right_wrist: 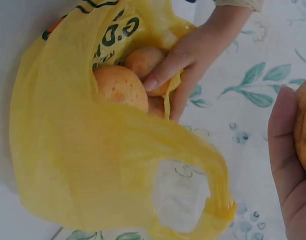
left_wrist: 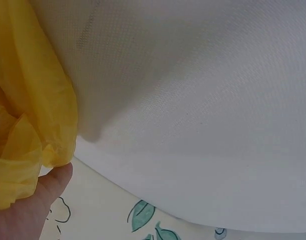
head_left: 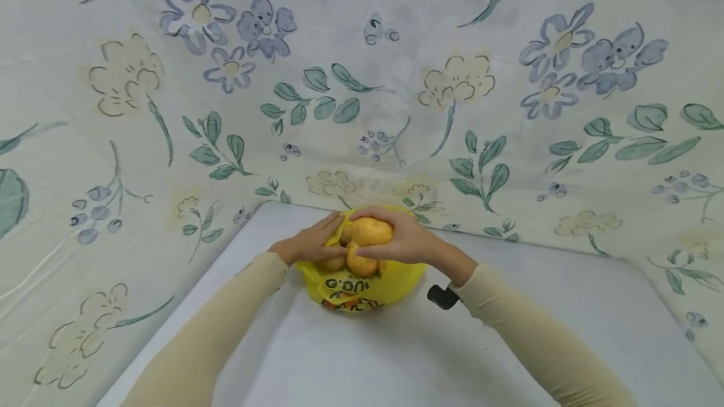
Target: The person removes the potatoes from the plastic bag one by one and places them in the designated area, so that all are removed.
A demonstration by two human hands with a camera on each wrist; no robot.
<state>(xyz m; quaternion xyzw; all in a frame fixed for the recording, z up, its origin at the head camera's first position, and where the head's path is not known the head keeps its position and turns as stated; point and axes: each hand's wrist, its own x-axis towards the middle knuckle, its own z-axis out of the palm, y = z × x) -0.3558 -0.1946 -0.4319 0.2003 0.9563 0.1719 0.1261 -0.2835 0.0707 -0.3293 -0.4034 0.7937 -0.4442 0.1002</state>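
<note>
A yellow plastic bag with dark printing stands on the white table, its mouth open and several potatoes inside. My left hand grips the bag's left rim, thumb inside and fingers outside, as the right wrist view shows. Above the mouth, my right hand holds a large potato between thumb and fingers; part of it shows at the right edge of the right wrist view. A smaller potato lies just below it in the bag. In the left wrist view, yellow plastic hides the bag's contents.
The white tabletop reaches toward me and to both sides. Behind and left of it hangs a floral sheet, close to the bag at the table's far edge. A loop handle of the bag sticks out. A black device sits at my right wrist.
</note>
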